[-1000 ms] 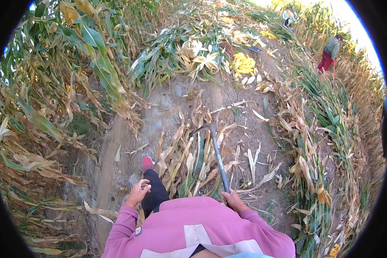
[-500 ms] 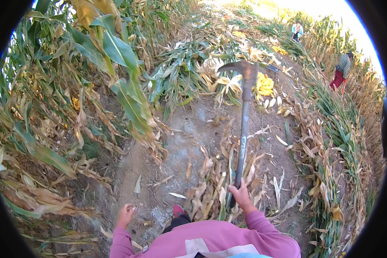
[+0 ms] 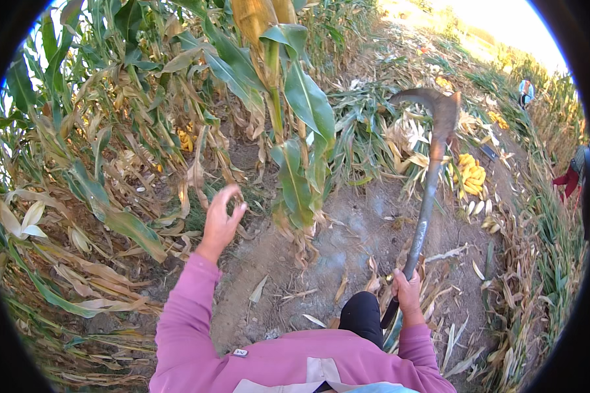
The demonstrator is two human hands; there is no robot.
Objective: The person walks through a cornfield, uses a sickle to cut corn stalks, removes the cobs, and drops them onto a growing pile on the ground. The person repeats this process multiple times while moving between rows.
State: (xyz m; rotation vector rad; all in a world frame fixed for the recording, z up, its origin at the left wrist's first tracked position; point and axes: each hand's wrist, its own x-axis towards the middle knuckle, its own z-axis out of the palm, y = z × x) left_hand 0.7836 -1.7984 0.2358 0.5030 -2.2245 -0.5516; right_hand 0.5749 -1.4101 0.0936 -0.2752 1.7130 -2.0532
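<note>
My right hand (image 3: 408,289) is wrapped round the lower handle of a long-handled sickle (image 3: 426,196). Its dark, rusty curved blade sits at the far end, with the tip pointing left. My left hand (image 3: 220,226) is raised in front of the standing corn, its thumb and fingers apart and curved, with nothing in them. Ahead of it to the right stands a corn stalk (image 3: 274,108) with green leaves and a dry, husk-covered top.
Dense standing corn (image 3: 121,124) fills the left side. Beyond the blade lie cut stalks (image 3: 360,124) and a heap of yellow corn cobs (image 3: 469,175). Dry husks litter the bare soil (image 3: 347,229). Two people, one a distant person (image 3: 526,92), are at the right.
My left hand has risen forward toward the standing corn. The view has swung left, so the stalk and sickle appear further right. My dark-clad knee has come forward.
</note>
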